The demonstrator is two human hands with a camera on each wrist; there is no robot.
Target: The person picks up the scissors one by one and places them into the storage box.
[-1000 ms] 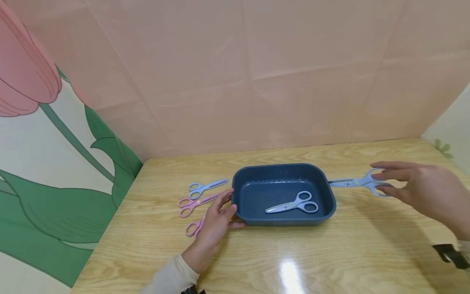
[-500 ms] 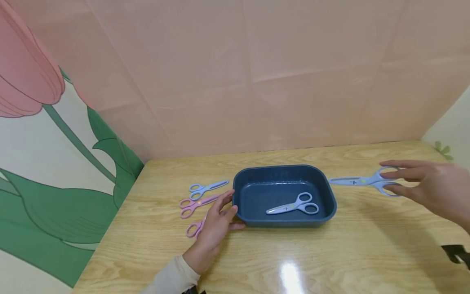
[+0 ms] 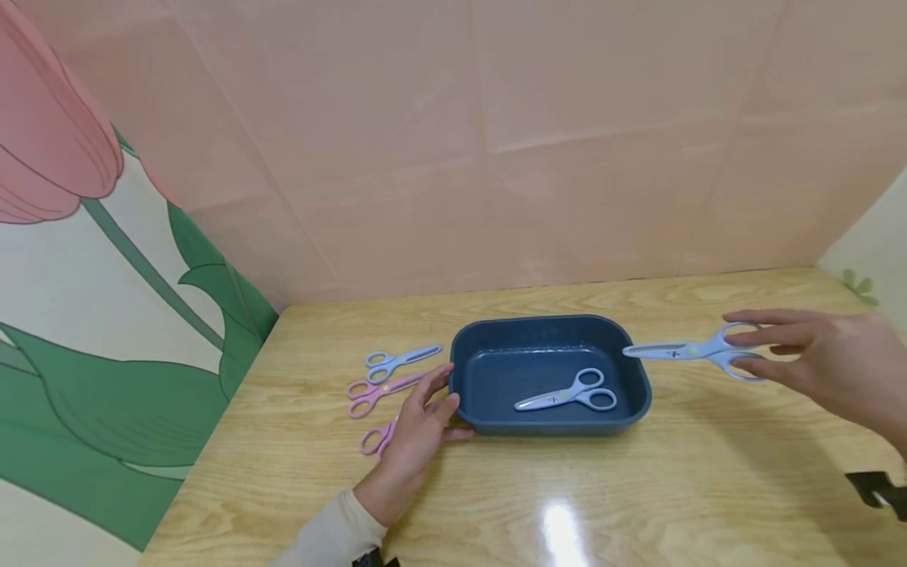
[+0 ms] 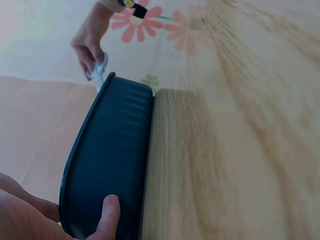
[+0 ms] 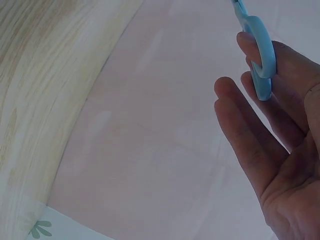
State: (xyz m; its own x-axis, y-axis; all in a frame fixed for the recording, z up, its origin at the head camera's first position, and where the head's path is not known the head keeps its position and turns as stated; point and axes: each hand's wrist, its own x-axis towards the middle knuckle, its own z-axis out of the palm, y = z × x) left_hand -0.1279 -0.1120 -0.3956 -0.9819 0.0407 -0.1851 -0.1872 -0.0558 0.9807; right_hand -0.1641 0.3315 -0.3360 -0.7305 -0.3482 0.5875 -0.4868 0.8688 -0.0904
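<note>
My left hand (image 3: 414, 437) grips the left end of a dark blue rectangular tray (image 3: 556, 430). In the left wrist view one finger lies along the tray's outer wall (image 4: 117, 135). My right hand (image 3: 825, 354) holds light blue scissors (image 3: 690, 350) by the handle loops, raised above the table. Their blades look closed and point left, the tip over the tray's right rim. In the right wrist view a finger passes through a loop of those scissors (image 5: 268, 47), and other fingers extend away. A second pair of blue scissors (image 3: 567, 392) lies inside the tray.
Left of the tray lie blue scissors (image 3: 400, 361) and pink scissors (image 3: 383, 390). Another pink pair (image 3: 374, 441) is partly hidden by my left hand. The wooden table (image 3: 283, 488) meets a pinkish cloth (image 3: 553, 197) behind and a tulip-printed panel (image 3: 142, 378) at left.
My right hand first drew the scissors a little to the right, then brought them back left, so the tip now overlaps the tray's right rim. My left hand keeps its grip on the tray.
</note>
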